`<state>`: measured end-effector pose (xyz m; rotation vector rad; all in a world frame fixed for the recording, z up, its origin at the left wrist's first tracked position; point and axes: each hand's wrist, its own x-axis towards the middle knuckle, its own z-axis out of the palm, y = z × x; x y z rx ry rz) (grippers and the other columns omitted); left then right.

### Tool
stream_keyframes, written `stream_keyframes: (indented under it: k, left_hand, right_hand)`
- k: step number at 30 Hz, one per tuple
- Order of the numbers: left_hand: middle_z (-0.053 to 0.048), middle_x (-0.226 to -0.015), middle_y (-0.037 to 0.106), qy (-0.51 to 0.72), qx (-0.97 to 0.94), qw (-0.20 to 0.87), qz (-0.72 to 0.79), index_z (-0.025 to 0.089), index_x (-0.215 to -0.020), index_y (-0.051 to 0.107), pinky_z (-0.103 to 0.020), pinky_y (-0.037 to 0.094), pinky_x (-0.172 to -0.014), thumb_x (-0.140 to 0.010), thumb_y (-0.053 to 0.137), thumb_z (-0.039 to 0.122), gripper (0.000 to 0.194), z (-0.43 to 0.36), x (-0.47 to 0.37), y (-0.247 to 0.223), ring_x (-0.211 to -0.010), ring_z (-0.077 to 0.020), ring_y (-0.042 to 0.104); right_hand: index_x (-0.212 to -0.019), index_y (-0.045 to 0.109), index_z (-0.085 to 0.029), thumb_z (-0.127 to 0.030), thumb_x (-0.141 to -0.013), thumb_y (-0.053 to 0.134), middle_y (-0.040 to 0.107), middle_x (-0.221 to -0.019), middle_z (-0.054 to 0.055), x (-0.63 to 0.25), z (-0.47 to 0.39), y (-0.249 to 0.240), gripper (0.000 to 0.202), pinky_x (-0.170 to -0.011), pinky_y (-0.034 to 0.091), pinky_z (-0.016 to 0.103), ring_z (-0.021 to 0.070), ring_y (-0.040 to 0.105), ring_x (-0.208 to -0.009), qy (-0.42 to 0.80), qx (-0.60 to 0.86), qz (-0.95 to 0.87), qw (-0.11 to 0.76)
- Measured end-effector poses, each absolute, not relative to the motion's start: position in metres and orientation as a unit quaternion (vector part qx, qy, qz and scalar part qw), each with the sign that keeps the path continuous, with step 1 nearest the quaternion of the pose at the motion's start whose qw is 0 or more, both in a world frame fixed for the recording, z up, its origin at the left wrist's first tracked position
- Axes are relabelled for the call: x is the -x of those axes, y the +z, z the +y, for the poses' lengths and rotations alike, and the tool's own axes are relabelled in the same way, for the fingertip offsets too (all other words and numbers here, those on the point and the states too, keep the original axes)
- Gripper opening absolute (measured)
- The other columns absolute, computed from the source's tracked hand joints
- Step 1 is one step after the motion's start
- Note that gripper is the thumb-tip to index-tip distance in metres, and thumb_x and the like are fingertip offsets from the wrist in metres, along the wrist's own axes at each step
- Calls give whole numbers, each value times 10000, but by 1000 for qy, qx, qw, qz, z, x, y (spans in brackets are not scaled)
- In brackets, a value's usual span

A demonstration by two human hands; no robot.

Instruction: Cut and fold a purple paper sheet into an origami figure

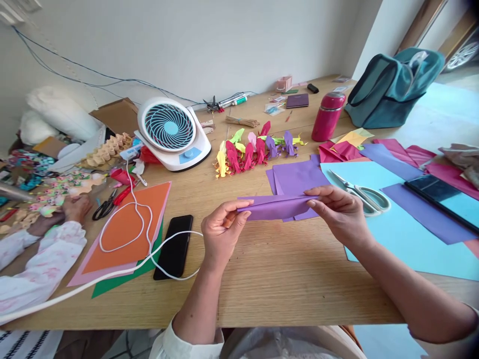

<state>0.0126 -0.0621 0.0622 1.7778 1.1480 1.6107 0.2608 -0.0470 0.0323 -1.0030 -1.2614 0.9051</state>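
A folded strip of purple paper (277,208) is held level above the wooden table between my two hands. My left hand (225,227) pinches its left end with thumb and fingers. At the right end, my right hand (339,209) grips it the same way. Behind and partly under the strip lie purple paper sheets (299,177) on the table. Just right of my right hand, scissors with pale handles (368,198) rest on light blue paper (396,234). Beyond the sheets sits a cluster of red, yellow, green and purple paper pieces (249,154).
A white fan (170,127), a black phone (174,247) and a white cable cross the left side near orange paper (136,224). Another person's hands (77,207) are at far left. A red bottle (328,117) and a teal bag (389,94) stand at back right.
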Motion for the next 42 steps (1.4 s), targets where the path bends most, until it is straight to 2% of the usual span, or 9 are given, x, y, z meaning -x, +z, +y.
stream_keyframes:
  k: [6, 11, 19, 23, 28, 38, 42]
  left_hand:
    - [-25, -968, 790, 591, -665, 232, 392, 204, -946, 729, -253, 608, -850, -859, 715, 140, 109, -61, -11, 62, -926, -152, 753]
    - [-29, -952, 785, 594, -668, 218, 393, 197, -927, 726, -247, 613, -811, -855, 715, 128, 100, -60, -10, 61, -904, -150, 750]
    - [-21, -955, 778, 585, -688, 200, 380, 210, -948, 728, -253, 603, -831, -847, 710, 96, 153, -58, -5, 59, -910, -143, 739]
    - [-30, -958, 774, 584, -695, 195, 371, 206, -934, 725, -285, 605, -846, -848, 706, 97, 141, -57, -3, 57, -911, -155, 737]
    - [-27, -957, 773, 586, -698, 197, 362, 208, -938, 724, -269, 601, -839, -845, 705, 87, 153, -57, -3, 57, -905, -147, 735]
    - [-39, -928, 782, 587, -674, 192, 405, 197, -891, 729, -276, 613, -809, -862, 719, 188, 32, -60, -8, 60, -882, -163, 748]
    - [-42, -922, 788, 587, -666, 202, 412, 202, -898, 735, -294, 616, -823, -861, 729, 224, 44, -61, -10, 61, -885, -175, 754]
  right_hand:
    - [-894, 762, -257, -387, -765, 822, 759, -792, 15, -258, -48, 38, 192, -601, 555, 241, 138, 670, -666, 399, 420, -542, 609]
    - [-871, 749, -226, -442, -742, 828, 747, -768, 26, -256, -46, 38, 264, -603, 567, 260, 149, 671, -664, 420, 414, -532, 608]
    - [-917, 747, -220, -429, -742, 830, 754, -765, 21, -259, -43, 37, 286, -617, 567, 256, 141, 674, -655, 460, 398, -526, 594]
    - [-943, 753, -211, -450, -749, 819, 768, -808, 36, -261, -42, 37, 315, -649, 581, 280, 161, 689, -693, 460, 405, -539, 578]
    - [-916, 760, -214, -431, -760, 815, 768, -829, 37, -263, -43, 37, 272, -680, 586, 278, 168, 700, -735, 442, 400, -554, 582]
    - [-857, 751, -235, -439, -773, 803, 755, -825, 34, -263, -46, 41, 227, -700, 593, 303, 189, 703, -771, 367, 423, -583, 588]
    - [-875, 751, -254, -408, -784, 803, 756, -852, 29, -264, -46, 38, 186, -736, 594, 304, 188, 703, -799, 352, 432, -588, 587]
